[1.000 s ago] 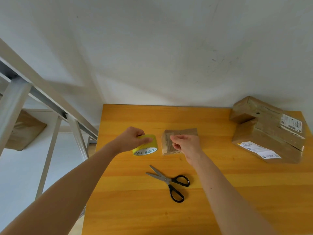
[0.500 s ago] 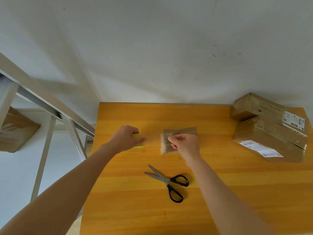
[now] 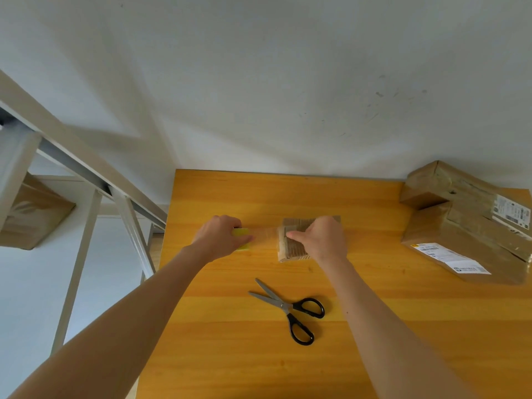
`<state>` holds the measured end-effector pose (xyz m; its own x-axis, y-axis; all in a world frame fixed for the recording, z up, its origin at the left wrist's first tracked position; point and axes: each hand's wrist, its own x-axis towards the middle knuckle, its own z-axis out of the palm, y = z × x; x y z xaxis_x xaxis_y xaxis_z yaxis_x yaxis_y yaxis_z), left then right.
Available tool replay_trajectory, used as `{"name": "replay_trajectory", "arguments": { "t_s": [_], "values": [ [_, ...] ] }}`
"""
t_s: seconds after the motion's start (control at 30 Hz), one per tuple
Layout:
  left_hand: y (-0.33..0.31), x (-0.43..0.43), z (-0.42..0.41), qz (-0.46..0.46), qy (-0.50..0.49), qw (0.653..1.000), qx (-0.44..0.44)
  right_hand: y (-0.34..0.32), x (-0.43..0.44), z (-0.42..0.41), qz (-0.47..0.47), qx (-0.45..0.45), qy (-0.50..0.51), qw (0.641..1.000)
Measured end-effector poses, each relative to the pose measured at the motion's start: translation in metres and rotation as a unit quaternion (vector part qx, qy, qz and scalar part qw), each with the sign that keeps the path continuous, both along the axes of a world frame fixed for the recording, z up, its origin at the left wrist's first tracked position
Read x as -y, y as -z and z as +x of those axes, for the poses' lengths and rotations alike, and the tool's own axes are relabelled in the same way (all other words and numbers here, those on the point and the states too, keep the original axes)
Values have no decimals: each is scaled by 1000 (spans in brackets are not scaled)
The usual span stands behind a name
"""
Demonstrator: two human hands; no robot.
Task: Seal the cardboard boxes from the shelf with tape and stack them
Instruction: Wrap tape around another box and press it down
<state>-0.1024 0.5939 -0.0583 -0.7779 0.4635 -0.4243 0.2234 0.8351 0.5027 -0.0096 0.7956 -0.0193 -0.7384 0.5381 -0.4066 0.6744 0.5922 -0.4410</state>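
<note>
Orange wooden desk (image 3: 230, 355) by a white wall. The left hand (image 3: 218, 237) grips a yellow tape roll (image 3: 241, 232); the right hand (image 3: 325, 240) curls its fingers over a small cardboard box (image 3: 290, 250), pinning the stretched tape. The box is probably light and slides easily, so hold it from above.

Both bare forearms outstretched — left hand (image 3: 220, 237) curled tight, right hand (image 3: 324, 240) knuckles-up, fingers (image 3: 291, 234) bent

Left hand (image 3: 220, 237) on tape roll (image 3: 241, 232), right hand (image 3: 322, 240) on small box (image 3: 291, 249)
</note>
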Motion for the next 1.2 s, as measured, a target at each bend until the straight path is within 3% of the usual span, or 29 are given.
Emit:
{"name": "replay_trajectory", "arguments": {
  "t_s": [0.1, 0.17, 0.27, 0.33, 0.43, 0.53, 0.73, 0.87, 1.03, 1.2],
  "values": [
    [-1, -2, -1, -6, 6, 1000, -4, -2, -12, 1, 55, 56, -17, 997],
    [-1, -2, -2, -9, 11, 1000, -5, -1, -9, 7, 105, 8, -42, 994],
    [1, -4, -1, -9, 13, 1000, -7, 3, 3, 6, 138, -69, -195, 969],
    [0, -6, -2, -11, 16, 1000, -6, 10, 13, 3, 107, -26, -322, 940],
    [-2, -7, -2, -22, 18, 1000, -8, 28, 16, 4, 110, 13, -390, 914],
    [-3, -6, -2, -34, 21, 999, 1, 38, 15, 2, 124, 45, -403, 906],
    [-4, 4, -5, -64, 161, 985, 20, 42, 15, 1, 190, 25, -416, 889],
    [-5, 7, 3, -87, 192, 975, -65, 35, 11, 5, 209, -7, -425, 881],
    [-21, 11, 0, -115, 207, 955, -178, 15, 7, 6, 177, -47, -397, 899],
    [-49, 8, -5, -86, 131, 961, -229, -3, 12, 4, 60, -111, -309, 943]
  ]
}}
